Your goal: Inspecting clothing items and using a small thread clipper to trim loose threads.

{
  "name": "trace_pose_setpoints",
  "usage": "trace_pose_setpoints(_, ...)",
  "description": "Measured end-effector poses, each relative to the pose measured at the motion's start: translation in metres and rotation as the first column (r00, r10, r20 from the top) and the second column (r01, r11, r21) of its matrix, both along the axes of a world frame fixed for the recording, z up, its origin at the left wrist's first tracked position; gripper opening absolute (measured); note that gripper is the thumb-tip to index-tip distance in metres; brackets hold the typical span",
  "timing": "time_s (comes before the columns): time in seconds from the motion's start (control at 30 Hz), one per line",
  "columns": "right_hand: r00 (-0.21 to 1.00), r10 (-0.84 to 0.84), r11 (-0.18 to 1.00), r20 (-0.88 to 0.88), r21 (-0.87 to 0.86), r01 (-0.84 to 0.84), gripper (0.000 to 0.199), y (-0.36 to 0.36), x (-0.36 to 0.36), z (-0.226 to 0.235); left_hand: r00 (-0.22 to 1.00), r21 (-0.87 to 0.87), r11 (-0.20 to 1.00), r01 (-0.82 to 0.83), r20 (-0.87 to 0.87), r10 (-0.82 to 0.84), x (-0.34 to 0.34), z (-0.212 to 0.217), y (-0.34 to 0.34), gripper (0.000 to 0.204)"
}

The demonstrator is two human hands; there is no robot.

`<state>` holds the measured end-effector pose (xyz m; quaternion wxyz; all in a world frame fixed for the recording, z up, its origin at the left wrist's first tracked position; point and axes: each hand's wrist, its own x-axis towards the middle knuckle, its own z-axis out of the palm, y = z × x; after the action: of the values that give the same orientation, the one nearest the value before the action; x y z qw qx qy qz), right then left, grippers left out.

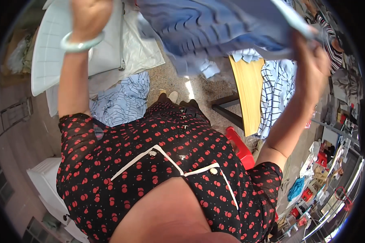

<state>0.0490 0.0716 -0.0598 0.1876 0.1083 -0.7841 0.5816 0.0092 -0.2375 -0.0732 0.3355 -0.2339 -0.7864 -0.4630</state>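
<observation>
A blue garment with dark stripes (215, 28) is stretched out in the air before me, blurred by motion. My right hand (314, 65), raised at the right, grips its edge near a pale strip. At the upper left is my left hand (91, 18), lifted, with a pale bangle (83, 42) on the wrist. Its fingers are smeared and cut off by the top edge, so what they hold does not show. Below that arm lies a heap of light blue striped cloth (123, 99).
A pale board-like surface (54, 48) stands at the left. Right of centre is a wooden tabletop (247, 95) on dark legs, with blue checked cloth (275, 93) over its side. A red plastic stool (241, 150) is close by my right side. Another person (330, 40) is at the far right.
</observation>
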Motion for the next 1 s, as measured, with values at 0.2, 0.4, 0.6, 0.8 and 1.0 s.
trace_pose_setpoints(0.2, 0.987, -0.049, 0.853, 0.153, 0.521, -0.038, 0.014, -0.042, 0.013, -0.114, 0.635, -0.767, 0.548, 0.334, 0.613, 0.471, 0.030, -0.117, 0.014, 0.024)
trace_pose_setpoints(0.4, 0.951, 0.047, 0.868, 0.306, 0.459, -0.190, 0.010, 0.020, -0.032, -0.200, 0.797, -0.397, 0.825, 0.403, 0.596, -0.103, -0.013, -0.191, -0.034, 0.017)
trace_pose_setpoints(0.6, 0.916, 0.075, 0.756, 0.395, 0.576, -0.310, 0.019, -0.021, -0.044, -0.190, 0.872, -0.367, 0.877, 0.310, 0.477, -0.108, -0.069, -0.149, -0.022, 0.012)
trace_pose_setpoints(0.8, 0.992, -0.002, 0.982, 0.128, 0.189, -0.022, 0.019, -0.019, -0.019, -0.094, 0.952, -0.140, 0.954, 0.267, 0.191, -0.239, -0.039, -0.052, 0.000, 0.025)
trace_pose_setpoints(1.0, 0.901, 0.079, 0.766, 0.426, 0.553, -0.328, 0.022, -0.014, 0.059, -0.239, 0.828, -0.641, 0.627, 0.443, 0.560, -0.012, 0.001, -0.232, -0.010, 0.025)
